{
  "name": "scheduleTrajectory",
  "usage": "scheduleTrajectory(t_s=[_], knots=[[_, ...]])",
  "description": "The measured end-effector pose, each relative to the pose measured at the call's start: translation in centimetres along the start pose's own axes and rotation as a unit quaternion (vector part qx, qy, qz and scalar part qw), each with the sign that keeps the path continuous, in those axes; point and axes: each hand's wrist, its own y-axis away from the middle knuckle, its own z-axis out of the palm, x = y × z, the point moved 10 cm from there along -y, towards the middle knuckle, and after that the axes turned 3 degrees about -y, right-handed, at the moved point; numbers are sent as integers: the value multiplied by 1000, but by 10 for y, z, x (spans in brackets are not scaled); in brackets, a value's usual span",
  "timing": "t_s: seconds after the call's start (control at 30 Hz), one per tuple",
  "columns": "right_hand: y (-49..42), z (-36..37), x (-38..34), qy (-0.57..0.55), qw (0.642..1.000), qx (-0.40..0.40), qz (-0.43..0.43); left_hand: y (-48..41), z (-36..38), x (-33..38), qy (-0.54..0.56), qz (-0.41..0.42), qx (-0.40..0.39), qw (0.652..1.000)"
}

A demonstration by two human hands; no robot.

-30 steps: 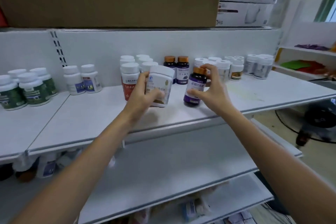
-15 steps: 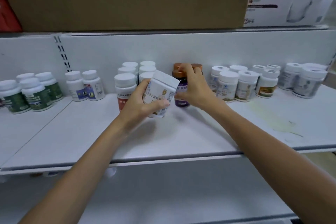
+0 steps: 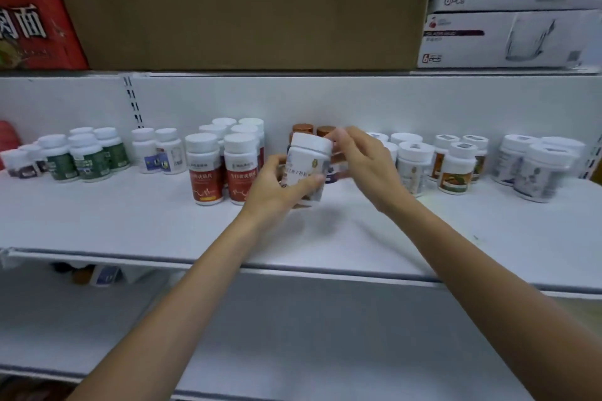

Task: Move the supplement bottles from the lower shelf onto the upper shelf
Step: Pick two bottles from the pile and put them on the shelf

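White bottle [image 3: 308,164], gripped in left hand [image 3: 277,187]

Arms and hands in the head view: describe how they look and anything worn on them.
Both arms are bare as far as the frame shows: no sleeve on the left forearm or the right forearm. The left hand and the right hand are ungloved. No watch, bracelet or ring shows on the wrists or visible fingers. The right fingertips are blurred.

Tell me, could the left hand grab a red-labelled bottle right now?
Probably not yet: the left hand grips a white bottle, so it is full. The red-labelled bottles stand close by on its left with nothing between, so reach looks fine.
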Motion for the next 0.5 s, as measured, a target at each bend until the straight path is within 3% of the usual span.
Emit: scheduleTrajectory(t_s=[0.07, 0.13, 0.3, 0.37, 0.43, 0.5], knots=[[17, -5, 8, -72, 994, -67, 49, 6, 17, 2, 13, -6, 25, 1000], [32, -16, 11, -60, 992, -100, 50, 14, 38, 8, 2, 11, 22, 1000], [55, -65, 28, -85, 994, -55, 46, 35, 87, 22, -133, 69, -43, 988], [59, -88, 29, -16, 1000, -16, 20, 41, 104, 13, -294, 60, -76, 951], [61, -105, 29, 56, 998, 8, 8, 44, 113, 6, -464, 68, -100, 878], [63, -102, 32, 118, 992, -37, 3, 45, 115, 7, -505, 89, -103, 853]])
